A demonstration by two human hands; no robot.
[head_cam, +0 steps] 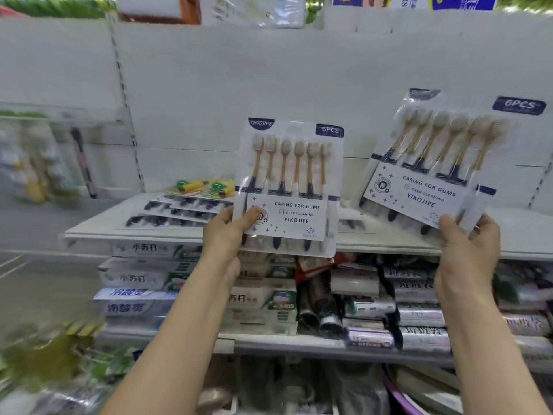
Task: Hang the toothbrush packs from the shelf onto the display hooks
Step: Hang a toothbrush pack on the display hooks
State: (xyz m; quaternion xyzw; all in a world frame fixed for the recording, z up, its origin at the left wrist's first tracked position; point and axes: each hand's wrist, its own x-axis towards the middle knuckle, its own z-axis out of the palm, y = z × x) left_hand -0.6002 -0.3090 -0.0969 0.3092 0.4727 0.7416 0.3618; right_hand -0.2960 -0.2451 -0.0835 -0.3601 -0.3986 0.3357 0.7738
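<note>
The left hand (227, 235) grips the lower left corner of 1 toothbrush pack (288, 187), thumb on its front, holding it upright above the near edge of the shelf (98, 226). The right hand (469, 253) pinches the bottom edge of a 2nd pack (434, 163), which tilts to the right, well apart from the 1st. Each label reads 6PCS. More flat packs (179, 209) lie overlapping on the shelf, left of the left hand. Toothpaste boxes (134, 301) are stacked on the lower shelf (299, 345) beneath.
</note>
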